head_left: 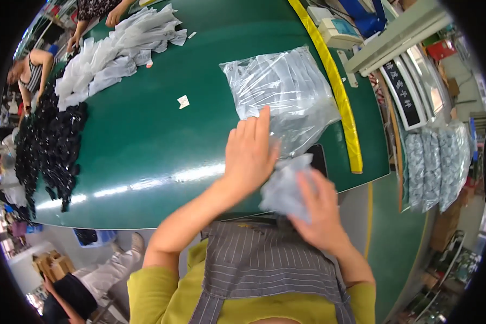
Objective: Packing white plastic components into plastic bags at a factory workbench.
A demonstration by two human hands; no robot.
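Note:
A large clear plastic bag (302,110) lies on the green table, with pale, folded pieces inside it. My left hand (249,154) rests at the bag's near left edge, fingers stretched out flat against the film and thumb apart. In front of the apron, my right hand (319,208) is closed on a crumpled light grey bundle (286,186), thin and soft like film or fabric; its exact kind cannot be made out. The bundle is off the table, just below the bag, and slightly blurred. A dark flat object (318,157) shows partly beside it.
Across the green table (146,146) are a pile of whitish pieces (119,54), a heap of shiny black pieces (51,146) and a paper scrap (183,101). A yellow strip (340,92) runs along the right. Other people stand at the far left; one person (75,291) sits lower left.

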